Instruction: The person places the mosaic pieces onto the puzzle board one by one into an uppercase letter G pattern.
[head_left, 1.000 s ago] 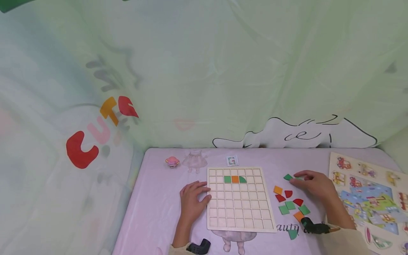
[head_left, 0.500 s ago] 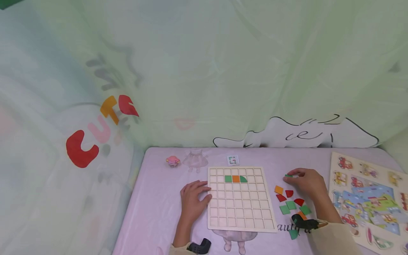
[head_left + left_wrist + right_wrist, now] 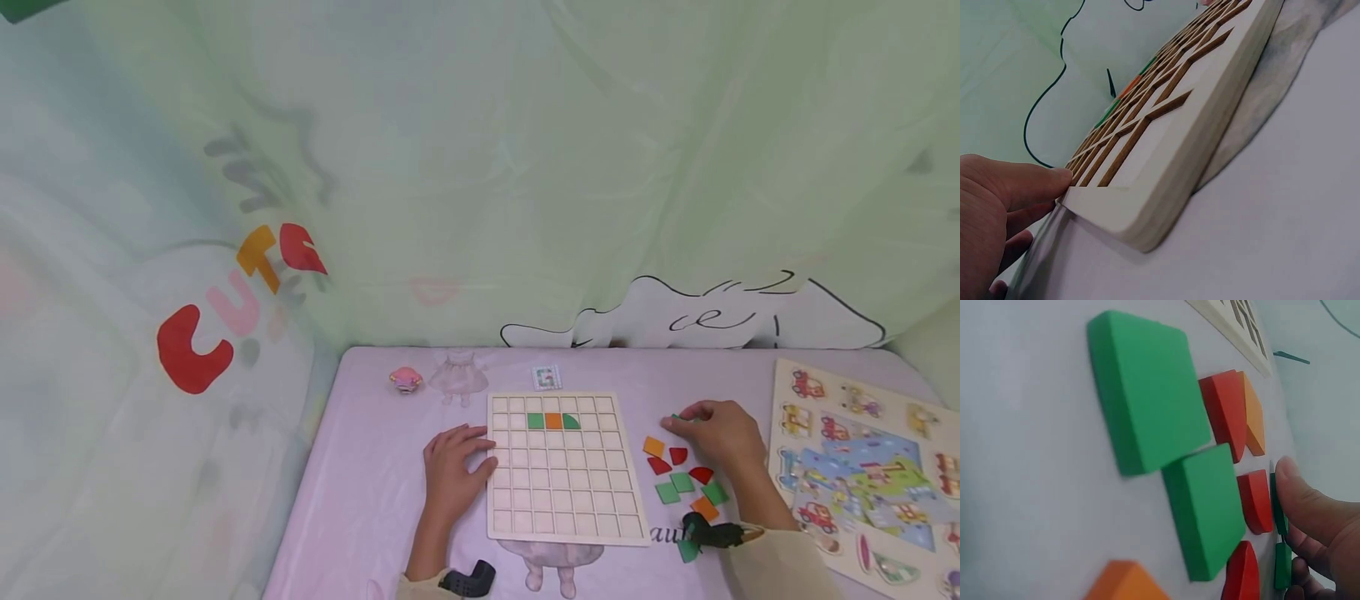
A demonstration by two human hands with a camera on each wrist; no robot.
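A cream grid board [image 3: 566, 492] lies on the table, with a green square tile [image 3: 536, 422], an orange square tile [image 3: 553, 421] and a green rounded tile [image 3: 571, 422] side by side in its second row. My left hand [image 3: 454, 471] rests at the board's left edge, thumb [image 3: 1054, 181] and fingers touching it. To the right of the board, my right hand [image 3: 720, 429] pinches a green tile [image 3: 1279, 503] whose shape is mostly hidden by the thumb. Another green tile [image 3: 1283, 565] shows beneath the fingers.
Loose green, red [image 3: 701, 475] and orange [image 3: 653, 447] tiles lie between the board and my right arm. A picture puzzle board [image 3: 810, 417] is at the far right. Behind the grid board are a small patterned card [image 3: 547, 377] and a pink figurine [image 3: 406, 380].
My right hand has moved slightly left, and its fingers now cover more of the green tile. The left hand and the grid board have stayed in place.
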